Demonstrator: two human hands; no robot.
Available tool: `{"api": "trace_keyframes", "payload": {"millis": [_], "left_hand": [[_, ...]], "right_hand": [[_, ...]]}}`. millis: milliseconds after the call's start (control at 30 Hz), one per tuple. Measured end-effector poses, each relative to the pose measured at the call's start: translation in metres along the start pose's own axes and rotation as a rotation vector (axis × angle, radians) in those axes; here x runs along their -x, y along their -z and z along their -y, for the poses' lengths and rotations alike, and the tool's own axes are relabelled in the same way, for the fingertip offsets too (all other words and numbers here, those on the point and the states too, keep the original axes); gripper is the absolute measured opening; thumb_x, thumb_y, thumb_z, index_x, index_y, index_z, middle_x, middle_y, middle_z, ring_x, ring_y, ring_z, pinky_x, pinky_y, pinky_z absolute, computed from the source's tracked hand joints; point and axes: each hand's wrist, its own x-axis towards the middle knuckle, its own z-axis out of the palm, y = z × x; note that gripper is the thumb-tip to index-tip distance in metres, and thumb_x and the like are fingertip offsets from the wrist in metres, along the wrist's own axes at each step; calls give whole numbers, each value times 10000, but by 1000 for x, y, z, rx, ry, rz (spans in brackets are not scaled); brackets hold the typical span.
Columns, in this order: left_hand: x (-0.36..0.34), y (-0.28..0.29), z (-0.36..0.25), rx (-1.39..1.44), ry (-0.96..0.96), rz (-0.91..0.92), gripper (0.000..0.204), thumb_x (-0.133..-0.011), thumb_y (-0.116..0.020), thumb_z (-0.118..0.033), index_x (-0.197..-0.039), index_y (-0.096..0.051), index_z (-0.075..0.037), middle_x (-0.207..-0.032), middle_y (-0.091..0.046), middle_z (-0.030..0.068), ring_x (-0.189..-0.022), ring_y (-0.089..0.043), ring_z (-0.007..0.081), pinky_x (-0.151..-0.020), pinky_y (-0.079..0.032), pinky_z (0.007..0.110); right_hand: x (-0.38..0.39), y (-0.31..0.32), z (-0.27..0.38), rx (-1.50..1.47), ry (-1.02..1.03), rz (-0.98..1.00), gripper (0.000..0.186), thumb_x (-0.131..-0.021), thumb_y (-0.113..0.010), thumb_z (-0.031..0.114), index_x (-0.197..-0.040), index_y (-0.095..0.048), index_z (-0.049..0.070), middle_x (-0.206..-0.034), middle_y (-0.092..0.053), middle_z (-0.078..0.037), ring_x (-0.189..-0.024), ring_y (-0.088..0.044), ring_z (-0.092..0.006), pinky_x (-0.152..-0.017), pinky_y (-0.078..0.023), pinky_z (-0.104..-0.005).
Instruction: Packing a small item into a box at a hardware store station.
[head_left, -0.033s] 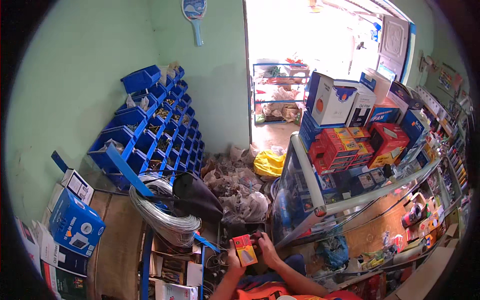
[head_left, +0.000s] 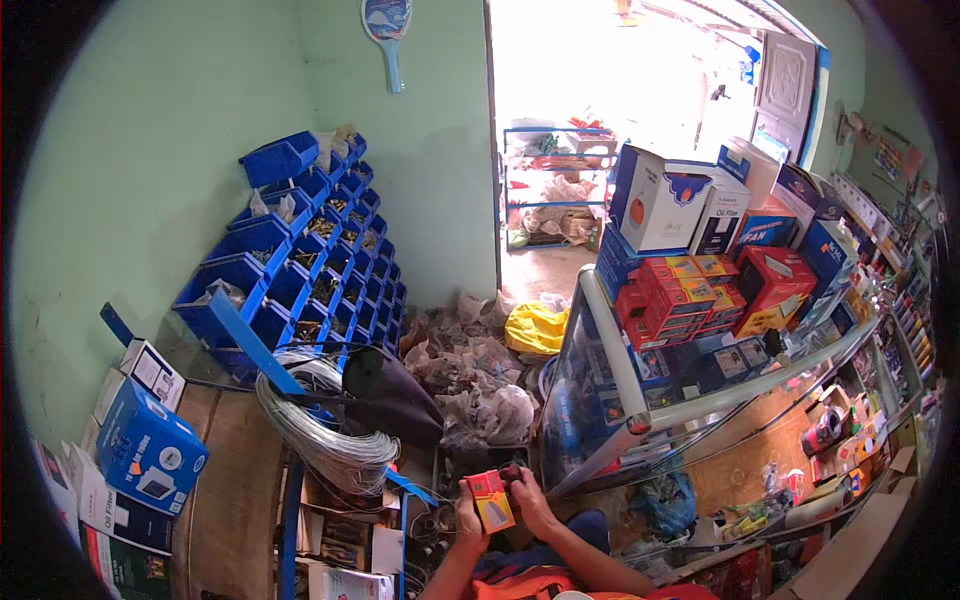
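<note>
Low in the middle, my left hand (head_left: 468, 518) is closed around the left side of a small red and yellow cardboard box (head_left: 491, 502), which is tilted with a printed face up. My right hand (head_left: 531, 503) is at the box's right edge, fingers curled round a small dark reddish object (head_left: 513, 473) whose kind I cannot make out. Both hands are above my lap, close together. The box's underside is hidden.
A glass counter (head_left: 640, 400) at right bears stacked boxes (head_left: 680, 305). Blue parts bins (head_left: 280, 240) climb the left wall. A wire coil (head_left: 330, 440) is left of my hands; plastic bags (head_left: 490, 400) lie ahead. Boxed goods (head_left: 150, 450) stand at far left.
</note>
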Motion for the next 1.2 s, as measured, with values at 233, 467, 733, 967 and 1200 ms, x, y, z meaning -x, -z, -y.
{"api": "trace_keyframes", "payload": {"millis": [233,467,733,967,1200], "left_hand": [[-29,26,38,-1043,-420,-59,456,-1096,-535,-393,-1052,-781,-13,-1294,-580,113,-1174,-529,234,-1033,-423,376],[-33,21,67,-359,-9,-16,538,-1118,-419,-498,-1403,-588,-76,-1409,-582,94,-1293,-547,249,-1081,-439,384],[-23,41,70,-53,298,-6,458,-1105,-446,-518,-1301,-537,-114,-1126,-676,56,-982,-690,200,-898,-569,379],[-8,34,73,-191,45,-118,424,-1086,-527,-510,-1172,-519,-95,-1049,-624,39,-945,-632,140,-849,-543,344],[-3,50,46,-495,-348,-464,376,-1107,-530,-424,-1105,-543,-47,-1002,-644,70,-924,-623,164,-841,-516,342]], "right_hand": [[25,-5,8,-118,-51,-66,425,-1047,-678,340,-1357,-530,90,-1169,-634,-11,-1049,-605,-95,-918,-510,-296],[28,9,9,-129,-62,-147,384,-1029,-710,299,-1320,-557,101,-1103,-655,-1,-965,-627,-89,-862,-528,-279],[39,10,28,88,-48,14,731,-937,-808,230,-1544,-424,93,-1351,-585,-55,-1199,-592,-145,-1021,-498,-315],[31,20,27,58,-161,160,877,-882,-874,279,-1582,-388,71,-1389,-580,-87,-1228,-594,-166,-1040,-491,-321],[17,20,24,366,-153,277,754,-876,-876,355,-1449,-548,-9,-1244,-677,-94,-1055,-659,-129,-880,-549,-294]]}}
